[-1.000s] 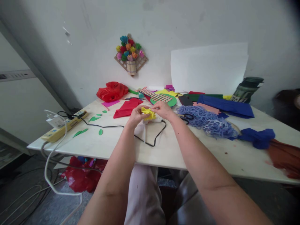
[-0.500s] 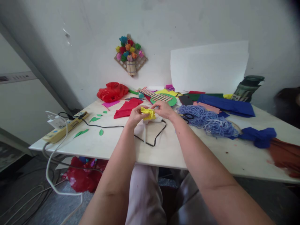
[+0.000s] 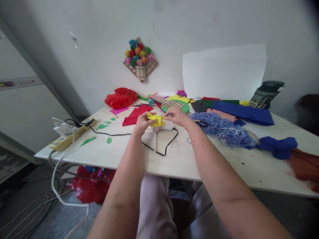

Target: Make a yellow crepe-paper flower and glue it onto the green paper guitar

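1. Landmark: a white corded tool on the pale table; its black cord runs off to the left.
2. Workpiece position: a crumpled bright yellow piece, apparently crepe paper, is held up at the left end of the white corded tool, overlapping it in view. Whether the two touch cannot be told.
3. Left hand: pinches the workpiece's left side between thumb and fingers.
4. Right hand: thumb and fingertips are pressed together on the workpiece's right edge. The exact finger contact is too small to resolve.
5. Handling: the workpiece should be very light, soft and non-slip, but prone to creasing or tearing. Grip the gathered middle with light pressure; do not pull on the thin, frilled edges.
6. Surroundings, relative to the white corded tool: flat green leaf-shaped cutouts lie to the left; a folded red sheet lies beyond and left; a loose heap of blue-violet yarn lies to the right.
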Available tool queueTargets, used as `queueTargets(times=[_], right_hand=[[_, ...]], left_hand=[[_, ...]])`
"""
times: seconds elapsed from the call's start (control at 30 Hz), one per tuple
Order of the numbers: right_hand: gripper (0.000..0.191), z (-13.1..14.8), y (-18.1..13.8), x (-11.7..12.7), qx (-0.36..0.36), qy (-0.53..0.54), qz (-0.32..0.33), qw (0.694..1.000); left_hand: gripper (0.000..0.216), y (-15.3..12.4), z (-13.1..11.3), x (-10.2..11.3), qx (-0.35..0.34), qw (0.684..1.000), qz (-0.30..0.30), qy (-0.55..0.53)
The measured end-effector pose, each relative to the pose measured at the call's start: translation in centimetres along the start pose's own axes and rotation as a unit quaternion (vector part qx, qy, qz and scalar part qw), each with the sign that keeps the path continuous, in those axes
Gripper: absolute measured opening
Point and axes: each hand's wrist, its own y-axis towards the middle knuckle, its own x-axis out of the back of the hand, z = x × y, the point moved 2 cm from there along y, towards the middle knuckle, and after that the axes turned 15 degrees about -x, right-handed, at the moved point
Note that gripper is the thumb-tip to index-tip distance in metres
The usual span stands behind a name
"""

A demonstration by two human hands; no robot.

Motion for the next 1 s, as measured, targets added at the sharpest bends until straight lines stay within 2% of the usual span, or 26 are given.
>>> queueTargets(times=[0.2, 0.33, 0.5, 0.63, 0.7, 0.87, 1.0], right_hand=[[0.005, -2.2, 0.1, 1.0, -0.024, 0.007, 0.019, 1.0], [0.012, -3.6, 0.0, 1.6, -0.092, 0.013, 0.012, 0.996], [0.014, -3.6, -0.8, 1.1, -0.224, -0.151, 0.032, 0.962], [0.019, -3.2, -1.3, 0.2, -0.269, -0.25, 0.098, 0.925], [0.026, -3.1, -1.3, -0.3, -0.263, -0.263, 0.104, 0.922], [0.038, -1.6, -1.3, -1.5, -0.156, -0.219, 0.026, 0.963], [0.046, 0.0, -1.8, -3.3, -0.11, -0.205, 0.098, 0.968]], left_hand=[[0.046, 0.0, 0.3, 0.7, -0.013, 1.0, -0.022, 0.003], [0.046, -0.1, 0.0, 0.8, -0.015, 0.999, -0.042, -0.007], [0.047, 0.0, 0.2, 0.8, -0.009, 0.998, -0.063, -0.023], [0.046, 0.1, 0.4, 1.0, -0.022, 0.996, -0.077, -0.04], [0.046, 0.2, 0.4, 1.0, -0.025, 0.995, -0.081, -0.049], [0.046, 0.2, 0.2, 1.1, -0.031, 0.993, -0.099, -0.054], [0.045, 0.3, 0.5, 1.4, -0.039, 0.988, -0.137, -0.06]])
